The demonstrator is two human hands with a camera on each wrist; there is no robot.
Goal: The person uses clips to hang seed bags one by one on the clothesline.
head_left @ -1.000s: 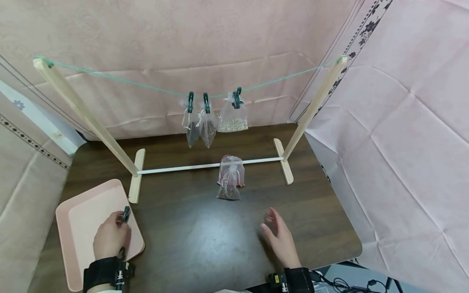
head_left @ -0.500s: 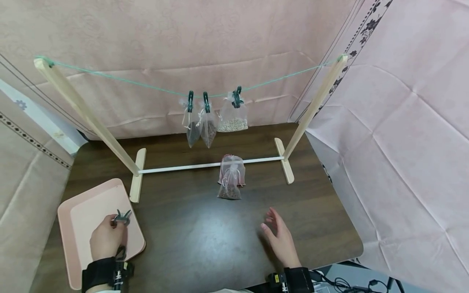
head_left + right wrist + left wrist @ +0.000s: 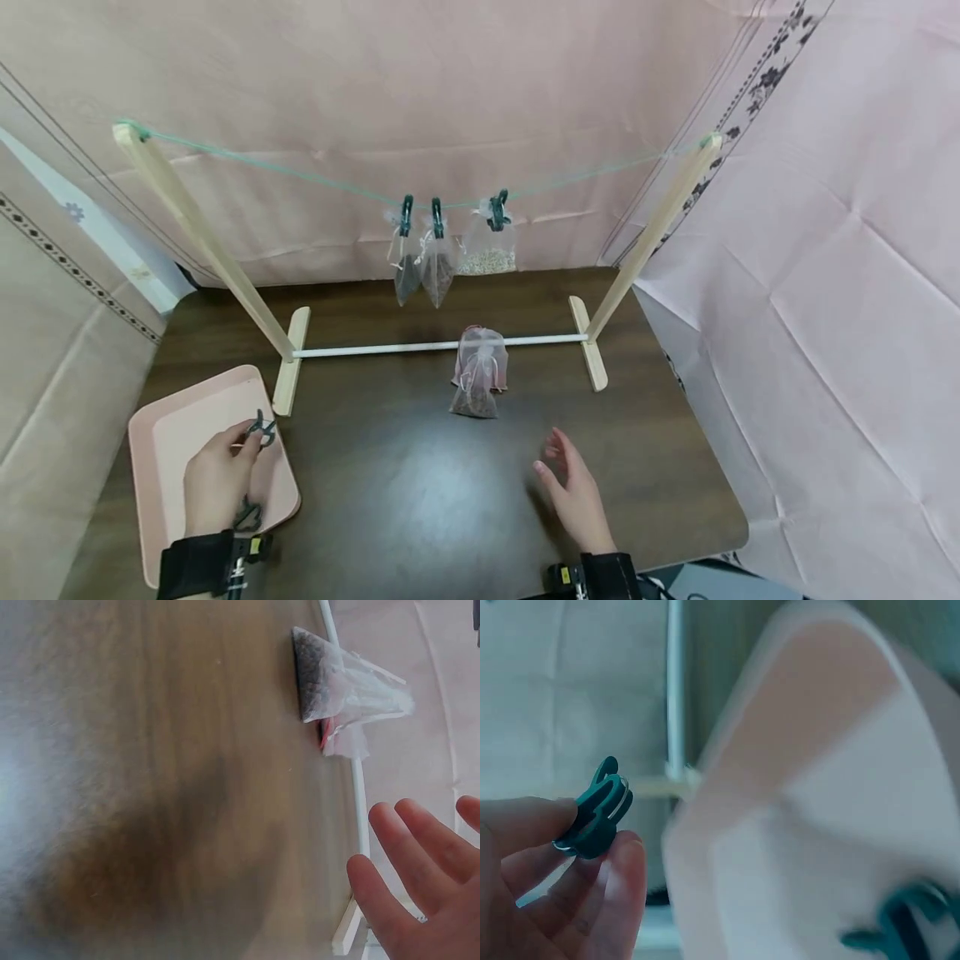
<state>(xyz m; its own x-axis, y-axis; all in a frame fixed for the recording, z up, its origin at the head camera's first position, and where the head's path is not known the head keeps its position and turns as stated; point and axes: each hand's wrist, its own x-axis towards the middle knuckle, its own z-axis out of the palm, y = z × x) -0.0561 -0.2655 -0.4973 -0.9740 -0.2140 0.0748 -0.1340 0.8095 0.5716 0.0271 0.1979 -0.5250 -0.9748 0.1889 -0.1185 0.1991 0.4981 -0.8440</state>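
with our left grip [image 3: 216, 483] pinching a green clip [image 3: 594, 832] above the pink tray [image 3: 144, 467], where a second clip [image 3: 248, 517] lies, we hold our right grip [image 3: 573, 493], fingers spread, over the worktop [image 3: 390, 467] near two mesh bags [image 3: 478, 375].

- We look into a tabletop recording booth; whether in a home or a lab, we cannot tell.
- Pink cloth [image 3: 450, 75] walls the space beyond the left hand [image 3: 216, 482], and a flower-bordered sheet [image 3: 817, 333] drapes beside the right hand [image 3: 577, 502].
- Below both hands we see a wood-grain table [image 3: 405, 475], with a miniature clothesline frame [image 3: 647, 242] standing ahead of them.
- Black camera straps [image 3: 198, 562] sit just behind both hands; a cable [image 3: 656, 587] trails near the right one.
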